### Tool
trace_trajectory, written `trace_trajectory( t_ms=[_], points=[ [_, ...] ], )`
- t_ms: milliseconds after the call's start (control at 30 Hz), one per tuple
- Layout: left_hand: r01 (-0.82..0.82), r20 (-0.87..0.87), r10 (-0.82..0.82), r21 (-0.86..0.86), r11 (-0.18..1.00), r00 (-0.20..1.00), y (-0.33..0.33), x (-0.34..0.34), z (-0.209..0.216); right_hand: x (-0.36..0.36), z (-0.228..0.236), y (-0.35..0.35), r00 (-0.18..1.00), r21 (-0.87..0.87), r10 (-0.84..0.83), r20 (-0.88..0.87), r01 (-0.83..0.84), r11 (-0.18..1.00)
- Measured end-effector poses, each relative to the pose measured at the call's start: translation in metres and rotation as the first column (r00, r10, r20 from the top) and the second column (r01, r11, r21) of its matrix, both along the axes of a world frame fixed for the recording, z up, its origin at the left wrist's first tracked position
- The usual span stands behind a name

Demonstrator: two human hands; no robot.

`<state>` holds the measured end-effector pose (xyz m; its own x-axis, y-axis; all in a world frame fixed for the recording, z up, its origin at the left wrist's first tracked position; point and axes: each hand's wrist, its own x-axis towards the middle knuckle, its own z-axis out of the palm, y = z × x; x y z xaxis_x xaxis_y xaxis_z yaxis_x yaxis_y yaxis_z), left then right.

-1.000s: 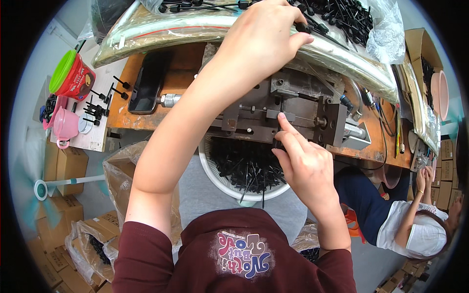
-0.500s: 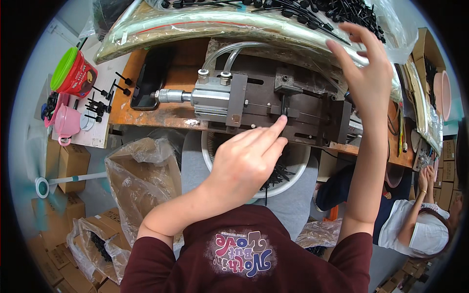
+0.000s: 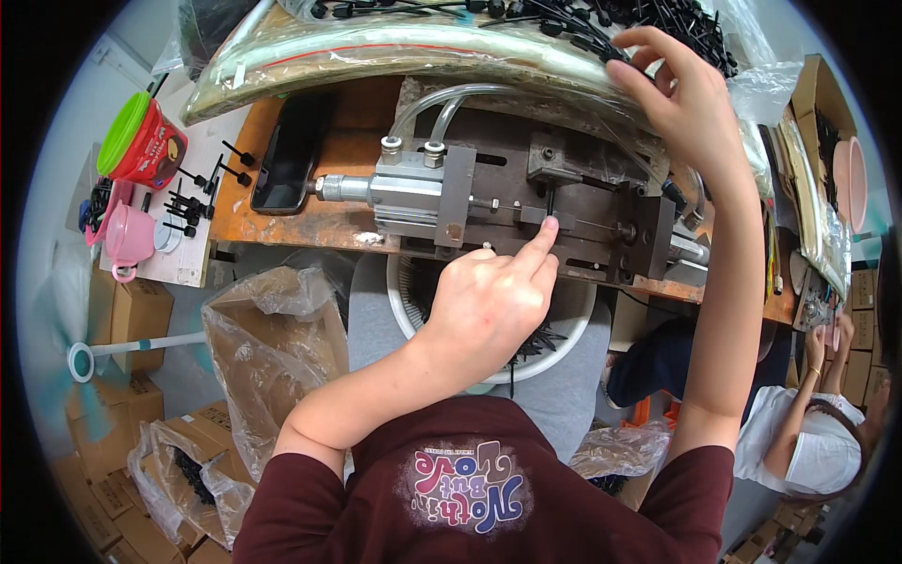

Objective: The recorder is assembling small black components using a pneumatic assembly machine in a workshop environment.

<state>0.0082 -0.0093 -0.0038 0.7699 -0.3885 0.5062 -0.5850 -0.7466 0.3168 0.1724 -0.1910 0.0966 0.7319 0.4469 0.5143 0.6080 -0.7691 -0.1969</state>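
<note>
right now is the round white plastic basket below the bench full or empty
Not empty: thin black parts show inside the round white basket; the left hand hides much, so how full, cannot tell.

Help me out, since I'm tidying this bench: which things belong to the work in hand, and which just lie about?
Apparently in use:
metal fixture at the left hand
black parts near the right hand
white basket

Apparently lying about:
phone
red-and-green tub
pink cup

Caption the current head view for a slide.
Left hand pointing into a pneumatic-cylinder fixture, right hand open beside a heap of black stemmed parts.
</note>
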Motion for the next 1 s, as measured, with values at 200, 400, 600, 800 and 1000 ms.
trace_trajectory(
  t_ms=[200, 400, 600, 800, 1000],
  points=[
    [0.033, 0.008, -0.033, -0.028, 0.999, 0.999, 0.005, 0.003, 0.005, -0.007, -0.012, -0.004, 0.99, -0.023, 0.056, 0.127, -0.054, 0.998],
    [0.072, 0.104, -0.025, -0.477, 0.876, 0.994, 0.016, 0.018, 0.027, -0.004, -0.008, -0.014, 0.978, -0.125, 0.184, 0.095, -0.172, 0.977],
    [0.073, 0.143, 0.031, -0.664, 0.744, 0.989, 0.019, 0.042, 0.04, -0.012, 0.001, -0.011, 0.929, -0.221, 0.274, 0.248, -0.221, 0.95],
    [-0.105, -0.288, -0.416, -0.907, 0.409, 0.863, 0.028, 0.02, 0.047, -0.073, -0.016, 0.007, 0.73, -0.311, 0.489, 0.477, -0.38, 0.871],
    [0.042, -0.195, -0.251, -0.706, 0.707, 0.948, 0.024, -0.004, 0.029, -0.097, -0.039, -0.003, 0.767, -0.205, 0.478, 0.428, -0.433, 0.878]
  ],
)
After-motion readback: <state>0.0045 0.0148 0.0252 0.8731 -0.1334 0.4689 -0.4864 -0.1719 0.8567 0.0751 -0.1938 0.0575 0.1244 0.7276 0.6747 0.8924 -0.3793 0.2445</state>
